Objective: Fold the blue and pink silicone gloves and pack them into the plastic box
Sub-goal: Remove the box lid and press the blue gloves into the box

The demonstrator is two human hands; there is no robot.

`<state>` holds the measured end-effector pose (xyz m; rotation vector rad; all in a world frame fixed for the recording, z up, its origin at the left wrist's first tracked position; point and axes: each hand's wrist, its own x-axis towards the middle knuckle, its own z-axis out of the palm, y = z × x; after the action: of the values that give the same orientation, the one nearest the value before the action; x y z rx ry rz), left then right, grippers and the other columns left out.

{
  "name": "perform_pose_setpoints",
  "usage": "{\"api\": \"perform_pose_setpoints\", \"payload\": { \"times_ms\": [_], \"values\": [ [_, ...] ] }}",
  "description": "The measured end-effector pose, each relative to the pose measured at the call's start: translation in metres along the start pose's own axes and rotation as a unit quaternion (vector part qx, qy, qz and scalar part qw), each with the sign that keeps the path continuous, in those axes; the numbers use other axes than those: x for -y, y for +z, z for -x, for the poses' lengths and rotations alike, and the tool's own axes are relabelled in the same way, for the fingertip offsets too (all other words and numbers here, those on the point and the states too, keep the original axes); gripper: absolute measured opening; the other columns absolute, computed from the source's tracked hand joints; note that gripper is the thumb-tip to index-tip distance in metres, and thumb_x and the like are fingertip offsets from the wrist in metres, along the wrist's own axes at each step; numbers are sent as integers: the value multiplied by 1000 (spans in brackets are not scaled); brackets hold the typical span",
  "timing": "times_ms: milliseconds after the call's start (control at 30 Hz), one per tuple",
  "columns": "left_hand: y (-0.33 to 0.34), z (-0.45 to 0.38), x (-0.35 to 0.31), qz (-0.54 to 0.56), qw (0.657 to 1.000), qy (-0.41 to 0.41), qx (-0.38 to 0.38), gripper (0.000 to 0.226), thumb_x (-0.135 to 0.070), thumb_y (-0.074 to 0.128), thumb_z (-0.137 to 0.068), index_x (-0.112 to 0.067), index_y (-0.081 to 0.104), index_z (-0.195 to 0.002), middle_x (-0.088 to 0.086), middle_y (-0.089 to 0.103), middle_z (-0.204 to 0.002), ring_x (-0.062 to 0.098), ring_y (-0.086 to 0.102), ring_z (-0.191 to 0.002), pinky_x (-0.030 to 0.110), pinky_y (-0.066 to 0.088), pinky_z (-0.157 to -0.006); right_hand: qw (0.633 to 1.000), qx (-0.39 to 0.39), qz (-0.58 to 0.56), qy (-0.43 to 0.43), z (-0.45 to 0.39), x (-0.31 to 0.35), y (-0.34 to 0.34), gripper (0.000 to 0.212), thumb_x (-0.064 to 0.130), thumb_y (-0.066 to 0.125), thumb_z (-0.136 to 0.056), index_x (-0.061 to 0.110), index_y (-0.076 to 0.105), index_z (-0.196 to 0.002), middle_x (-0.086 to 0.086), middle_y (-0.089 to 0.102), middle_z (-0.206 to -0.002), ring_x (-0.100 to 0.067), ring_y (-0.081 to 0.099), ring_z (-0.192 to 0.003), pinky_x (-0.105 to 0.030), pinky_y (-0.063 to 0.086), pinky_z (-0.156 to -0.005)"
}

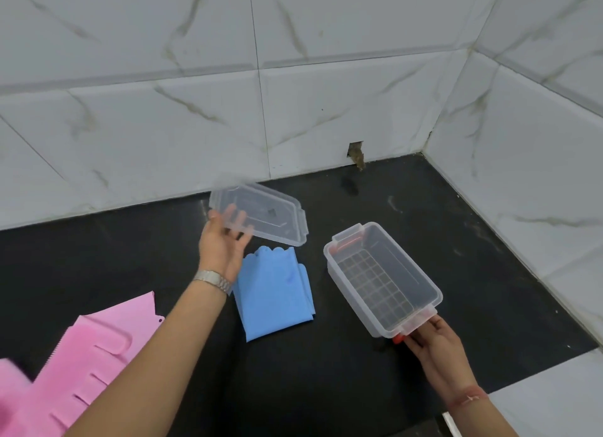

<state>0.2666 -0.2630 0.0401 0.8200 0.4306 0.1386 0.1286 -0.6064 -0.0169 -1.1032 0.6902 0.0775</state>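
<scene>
A clear plastic box (421,267) stands open and empty on the black counter, right of centre. My right hand (427,338) grips its near end by the latch. My left hand (222,241) holds the clear lid (270,214) by its left end, lifted near the wall, fingers showing through the plastic. A folded blue silicone glove (274,293) lies flat between my hands, just below the lid. The pink silicone gloves (85,365) lie spread at the lower left, fingers pointing towards me, partly cut off by the frame edge.
The black counter (359,387) runs into a corner of white marble-pattern tiled walls (326,110) at the back and right. A small broken hole (356,154) sits in the back wall at counter level. I wear a metal watch (212,278) on the left wrist.
</scene>
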Motion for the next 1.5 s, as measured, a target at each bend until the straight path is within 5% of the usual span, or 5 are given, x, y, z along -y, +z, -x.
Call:
{"api": "perform_pose_setpoints", "payload": {
  "times_ms": [433, 533, 867, 1200, 1500],
  "values": [
    [-89, -41, -3, 8, 971, -61, -232, 35, -37, 45, -100, -12, 50, -123, 10, 60, -123, 25, 59, -113, 38, 51, -96, 993, -78, 11, 87, 18, -29, 14, 24, 21, 46, -101, 2, 61, -104, -15, 62, -79, -27, 60, -68, -31, 58, -55],
    [-94, -40, -5, -67, 969, -92, -217, 36, -28, 46, -100, -12, 50, -132, 7, 59, -126, 23, 58, -111, 32, 52, -89, 985, 5, 140, 102, 35, -45, 36, 21, 10, 47, -100, 4, 66, -98, -14, 67, -72, -26, 62, -59, -30, 56, -48],
    [-91, 25, 27, -342, 921, -127, -136, 52, -22, 63, -91, -12, 43, -138, 9, 54, -127, 22, 55, -110, 38, 50, -93, 879, 157, 449, -29, 4, -42, 126, 44, 24, 56, -97, 26, 45, -139, 11, 53, -128, -5, 55, -111, -28, 48, -100],
    [-89, 55, 48, -375, 908, -156, -99, 80, -20, 81, -76, -7, 36, -140, 12, 55, -130, 30, 59, -112, 50, 50, -96, 912, 171, 368, 56, -14, -46, 175, 31, 23, 73, -85, 13, 61, -112, -6, 68, -112, -20, 67, -97, -38, 58, -86],
    [-76, 78, 49, -217, 933, -283, 34, 48, -21, 79, -73, -2, 63, -115, 13, 73, -106, 27, 71, -97, 36, 59, -73, 938, 197, 273, 85, -1, -37, 155, 34, 18, 74, -83, 10, 64, -115, -11, 72, -108, -26, 69, -98, -39, 58, -84]
  ]
}}
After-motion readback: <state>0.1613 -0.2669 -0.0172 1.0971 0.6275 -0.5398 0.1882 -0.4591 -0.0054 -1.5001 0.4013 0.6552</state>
